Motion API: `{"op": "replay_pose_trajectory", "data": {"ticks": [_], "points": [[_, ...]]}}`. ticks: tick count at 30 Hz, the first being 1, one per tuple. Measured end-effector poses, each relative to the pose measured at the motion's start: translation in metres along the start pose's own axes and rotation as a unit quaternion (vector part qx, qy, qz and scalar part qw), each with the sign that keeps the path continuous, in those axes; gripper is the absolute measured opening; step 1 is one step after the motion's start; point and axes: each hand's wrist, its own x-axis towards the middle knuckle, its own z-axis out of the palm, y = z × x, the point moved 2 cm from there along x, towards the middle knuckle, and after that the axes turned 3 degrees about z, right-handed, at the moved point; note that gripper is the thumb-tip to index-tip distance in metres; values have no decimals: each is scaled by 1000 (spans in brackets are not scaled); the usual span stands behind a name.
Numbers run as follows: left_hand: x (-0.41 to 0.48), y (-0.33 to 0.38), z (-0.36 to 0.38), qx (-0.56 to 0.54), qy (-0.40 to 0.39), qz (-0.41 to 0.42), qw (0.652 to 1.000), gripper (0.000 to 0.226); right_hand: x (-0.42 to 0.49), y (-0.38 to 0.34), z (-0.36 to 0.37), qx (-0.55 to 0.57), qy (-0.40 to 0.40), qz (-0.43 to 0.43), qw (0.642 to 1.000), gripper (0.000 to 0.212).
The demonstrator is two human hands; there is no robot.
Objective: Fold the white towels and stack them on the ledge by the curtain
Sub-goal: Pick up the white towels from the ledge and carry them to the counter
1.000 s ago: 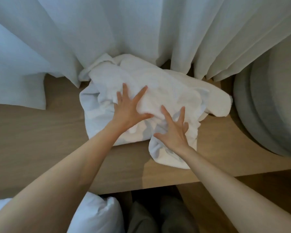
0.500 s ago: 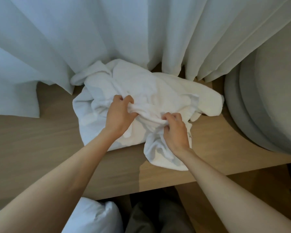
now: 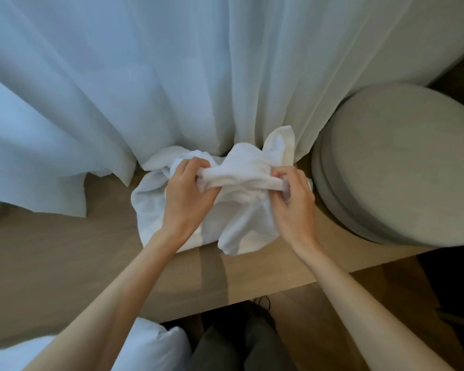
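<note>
White towels (image 3: 150,210) lie in one crumpled heap on the wooden ledge (image 3: 65,263), at its far side against the curtain. I cannot tell how many pieces the heap contains.

Nearest to me, at the bottom left, is a white pillow (image 3: 156,346). Just right of it are my legs in grey trousers (image 3: 220,352), with wooden floor (image 3: 319,317) to their right, below the near edge of the ledge.

Both my bare forearms reach across the near edge of the ledge to the heap.

My left hand (image 3: 188,199) has its fingers curled round the left end of a gathered band of towel and holds it firmly. My right hand (image 3: 295,207) grips the right end of the same band, thumb and fingers closed on the cloth. The band runs straight between the two hands, raised above the rest of the heap.

Below the hands, a loose lobe of towel rests on the ledge, short of the near edge. Past the right hand, one towel corner stands upright against the curtain.

A round grey cushioned seat (image 3: 402,162) is at the right, just beside the heap. I cannot tell whether cloth and seat touch.

Farthest is the pale pleated curtain (image 3: 172,76). Its hem rests on the ledge at the left, and its folds meet the far side of the heap.
</note>
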Motion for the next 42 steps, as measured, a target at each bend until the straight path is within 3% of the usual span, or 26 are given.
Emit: {"op": "replay_pose_trajectory", "data": {"ticks": [5,17,30,42], "points": [[-7,55,-13,-47,22,21,998,22,-3,-39,-51,15,42,-42,998,22],[-12,208,8,-136,-83,110,981,30,-29,-90,-204,29,158,-39,986,15],[-56,448,135,-226,-142,295,917,26,-84,-64,-455,-2,322,-36,946,20],[-83,671,265,-296,-179,347,872,20,-94,-31,-682,-92,395,-71,911,27]]}}
